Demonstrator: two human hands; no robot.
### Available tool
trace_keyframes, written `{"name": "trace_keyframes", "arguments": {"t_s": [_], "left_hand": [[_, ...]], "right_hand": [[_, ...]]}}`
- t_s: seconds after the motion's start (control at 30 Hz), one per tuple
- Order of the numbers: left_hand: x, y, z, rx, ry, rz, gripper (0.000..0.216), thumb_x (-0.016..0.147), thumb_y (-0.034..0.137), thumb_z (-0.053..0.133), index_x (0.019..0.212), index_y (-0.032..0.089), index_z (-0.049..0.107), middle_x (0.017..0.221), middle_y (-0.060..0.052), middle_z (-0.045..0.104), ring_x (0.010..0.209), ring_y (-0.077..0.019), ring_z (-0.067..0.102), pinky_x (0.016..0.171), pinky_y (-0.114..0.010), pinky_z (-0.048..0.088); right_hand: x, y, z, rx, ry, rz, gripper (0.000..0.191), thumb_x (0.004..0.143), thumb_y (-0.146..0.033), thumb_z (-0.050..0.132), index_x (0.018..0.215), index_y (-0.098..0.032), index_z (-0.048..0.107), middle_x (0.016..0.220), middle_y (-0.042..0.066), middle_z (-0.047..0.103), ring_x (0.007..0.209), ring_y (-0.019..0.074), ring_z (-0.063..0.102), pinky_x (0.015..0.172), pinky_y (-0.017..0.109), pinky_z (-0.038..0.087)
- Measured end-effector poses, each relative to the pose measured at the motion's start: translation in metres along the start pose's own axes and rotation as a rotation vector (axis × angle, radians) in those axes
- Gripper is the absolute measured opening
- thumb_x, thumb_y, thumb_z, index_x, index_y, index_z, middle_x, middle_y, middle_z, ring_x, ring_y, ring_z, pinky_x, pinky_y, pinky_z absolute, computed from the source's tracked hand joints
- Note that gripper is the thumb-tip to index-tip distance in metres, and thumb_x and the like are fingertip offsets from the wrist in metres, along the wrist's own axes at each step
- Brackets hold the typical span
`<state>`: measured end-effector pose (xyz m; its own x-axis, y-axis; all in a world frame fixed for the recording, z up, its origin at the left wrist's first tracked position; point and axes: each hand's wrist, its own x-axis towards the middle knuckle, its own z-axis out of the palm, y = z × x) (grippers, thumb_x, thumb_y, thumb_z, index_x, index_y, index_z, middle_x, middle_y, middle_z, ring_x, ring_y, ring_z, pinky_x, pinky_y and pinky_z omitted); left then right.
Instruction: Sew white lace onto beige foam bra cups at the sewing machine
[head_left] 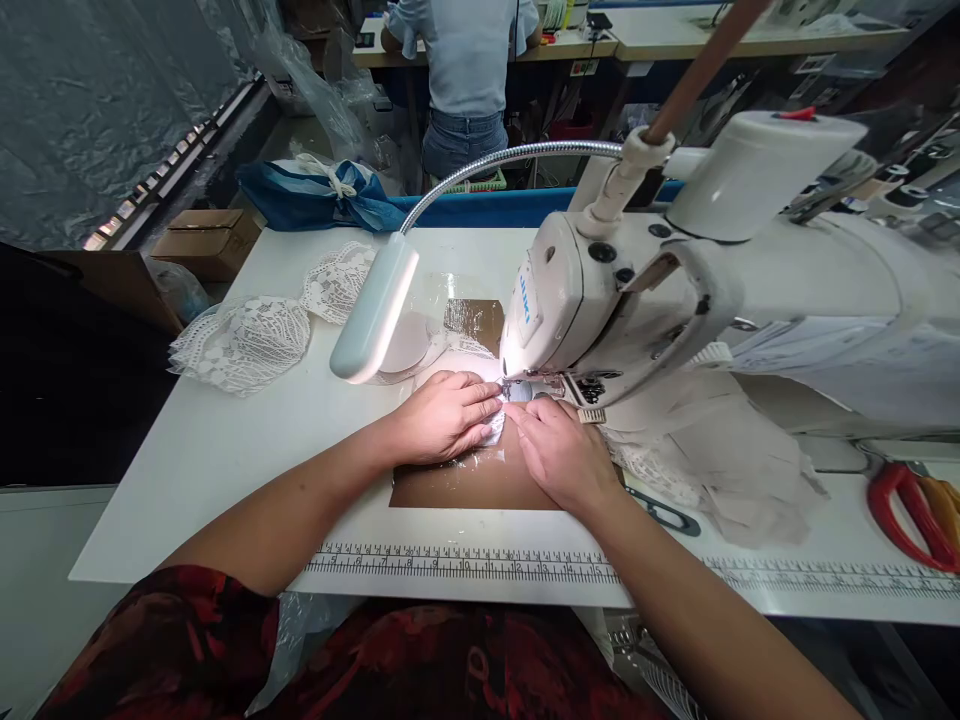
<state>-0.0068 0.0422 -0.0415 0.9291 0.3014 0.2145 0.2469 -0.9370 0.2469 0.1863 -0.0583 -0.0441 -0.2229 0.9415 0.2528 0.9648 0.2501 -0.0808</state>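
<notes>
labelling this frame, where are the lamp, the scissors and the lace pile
lamp (373,310), head view, middle of its white head
scissors (911,510), head view, red handle loop
lace pile (244,342), head view, middle of the front piece
</notes>
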Motion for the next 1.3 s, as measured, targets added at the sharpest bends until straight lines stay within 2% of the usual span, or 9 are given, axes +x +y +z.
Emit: {"name": "trace_keyframes", "arguments": {"t_s": [0.2,0.4,0.57,1.1,1.3], "left_hand": [[-0.005,-0.003,-0.003,-0.071,0.027,0.065,0.036,0.095,0.033,0.043,0.12,0.014,0.062,0.127,-0.013,0.062,0.114,-0.0273,0.054,0.095,-0.044,0.044],[-0.007,-0.006,-0.008,-0.131,0.01,0.129,0.031,0.094,0.031,0.044,0.111,0.017,0.066,0.12,-0.012,0.065,0.107,-0.0243,0.058,0.091,-0.041,0.043],[-0.007,-0.004,-0.01,-0.124,-0.024,0.132,0.03,0.095,0.032,0.044,0.11,0.019,0.067,0.118,-0.011,0.065,0.104,-0.0233,0.058,0.089,-0.04,0.042],[-0.009,-0.003,-0.008,0.009,-0.053,0.189,0.031,0.098,0.032,0.041,0.113,0.022,0.065,0.119,-0.011,0.062,0.096,-0.021,0.056,0.082,-0.037,0.036],[-0.008,-0.001,-0.008,0.002,-0.064,0.179,0.032,0.098,0.032,0.04,0.114,0.02,0.065,0.12,-0.01,0.062,0.1,-0.0216,0.055,0.084,-0.038,0.036]], "right_hand": [[-0.006,0.006,0.0,0.075,-0.029,-0.091,0.036,0.085,-0.011,0.046,0.111,-0.022,0.069,0.082,0.004,0.063,0.07,0.0165,0.049,0.061,0.029,0.033],[-0.009,0.008,-0.001,0.174,-0.038,-0.246,0.031,0.085,-0.01,0.049,0.106,-0.02,0.069,0.082,0.004,0.063,0.076,0.0164,0.049,0.064,0.028,0.034],[-0.009,0.008,-0.003,0.22,-0.035,-0.299,0.029,0.085,-0.01,0.05,0.105,-0.018,0.069,0.081,0.004,0.063,0.075,0.0166,0.047,0.065,0.028,0.035],[-0.009,0.006,-0.003,0.283,0.005,-0.312,0.029,0.083,-0.007,0.048,0.097,-0.017,0.071,0.074,0.004,0.062,0.07,0.016,0.047,0.063,0.027,0.036],[-0.012,0.008,0.0,0.309,0.113,-0.268,0.028,0.08,-0.006,0.05,0.096,-0.016,0.071,0.077,0.004,0.066,0.071,0.0154,0.053,0.065,0.028,0.038]]}}
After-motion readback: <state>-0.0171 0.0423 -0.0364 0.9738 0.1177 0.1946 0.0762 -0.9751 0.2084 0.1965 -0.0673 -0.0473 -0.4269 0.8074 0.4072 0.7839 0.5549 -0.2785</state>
